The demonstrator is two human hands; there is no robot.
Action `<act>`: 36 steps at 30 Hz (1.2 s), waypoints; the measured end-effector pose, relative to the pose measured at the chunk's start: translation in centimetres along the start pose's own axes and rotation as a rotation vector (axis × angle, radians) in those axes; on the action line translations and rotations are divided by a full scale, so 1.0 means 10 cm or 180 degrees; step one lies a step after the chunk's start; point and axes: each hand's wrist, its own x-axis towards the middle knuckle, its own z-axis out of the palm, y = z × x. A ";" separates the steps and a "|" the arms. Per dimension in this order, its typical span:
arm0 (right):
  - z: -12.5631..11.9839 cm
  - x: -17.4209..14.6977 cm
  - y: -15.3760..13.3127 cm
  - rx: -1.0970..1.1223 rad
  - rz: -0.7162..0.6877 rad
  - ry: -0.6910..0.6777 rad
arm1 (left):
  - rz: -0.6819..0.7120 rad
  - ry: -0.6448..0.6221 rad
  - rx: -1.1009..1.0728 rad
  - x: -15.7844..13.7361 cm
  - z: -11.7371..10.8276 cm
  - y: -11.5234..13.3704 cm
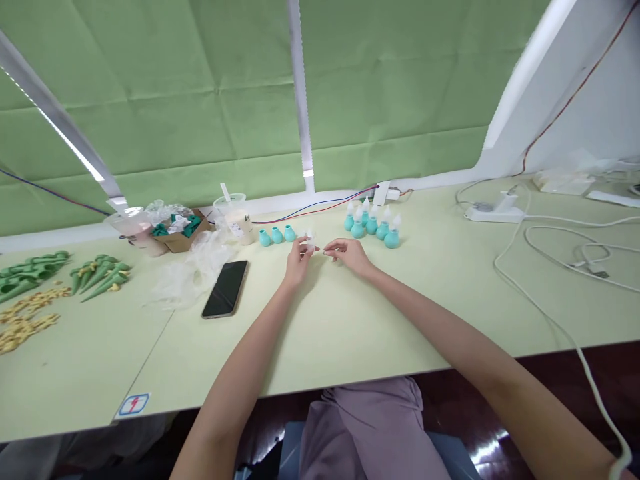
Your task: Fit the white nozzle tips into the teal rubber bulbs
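My left hand (297, 264) is closed, its fingertips pinching a small clear plastic piece (311, 240) whose exact kind I cannot make out. Close by on the right, my right hand (351, 255) has thumb and forefinger pressed together; a tiny pale thing may be between them. Three small turquoise vase-shaped pots (277, 235) with open tops stand in a row just beyond my left hand. Behind my right hand is a group of several turquoise pots (392, 239), each topped with a whitish translucent pointed tip (397, 221).
Left of my arms lie a black phone (226, 289), crumpled plastic bags (187, 270), a drink cup (237, 220) and a small cardboard box (187, 237). Green cone-shaped parts (100, 275) and yellow pieces (30, 313) lie farther left. White cables (550, 320) and a power strip (495, 212) occupy the right.
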 end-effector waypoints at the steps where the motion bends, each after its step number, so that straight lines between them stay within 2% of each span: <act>1: -0.01 -0.02 0.00 0.0002 0.0023 0.0036 | -0.0175 -0.0101 -0.0329 -0.01 0.03 0.00; 5: -0.04 -0.06 -0.08 -0.0197 -0.0041 0.0281 | -0.0908 -0.0357 -0.1216 -0.04 0.11 0.06; 8: -0.05 -0.07 -0.15 -0.0465 -0.0283 0.0421 | -0.1125 -0.0524 -0.1583 -0.07 0.14 0.14; 11: -0.05 -0.08 -0.15 -0.0440 -0.0472 0.0474 | -0.1222 -0.0649 -0.1773 -0.09 0.14 0.22; 17: -0.03 -0.10 -0.11 -0.0253 -0.0543 0.0475 | -0.1270 -0.0623 -0.1854 -0.09 0.17 0.24; 22: 0.00 -0.11 -0.14 -0.0298 -0.0502 0.0470 | -0.1368 -0.0691 -0.1844 -0.10 0.18 0.24; 26: 0.02 -0.11 -0.13 -0.0063 -0.0454 0.0501 | -0.1419 -0.0761 -0.1927 -0.12 0.18 0.25; 32: 0.00 -0.11 -0.15 0.0220 -0.0221 0.0320 | -0.1464 -0.0733 -0.2024 -0.11 0.20 0.27; 36: -0.02 -0.10 -0.17 0.0312 -0.0249 0.0213 | -0.1431 -0.0711 -0.1984 -0.11 0.20 0.28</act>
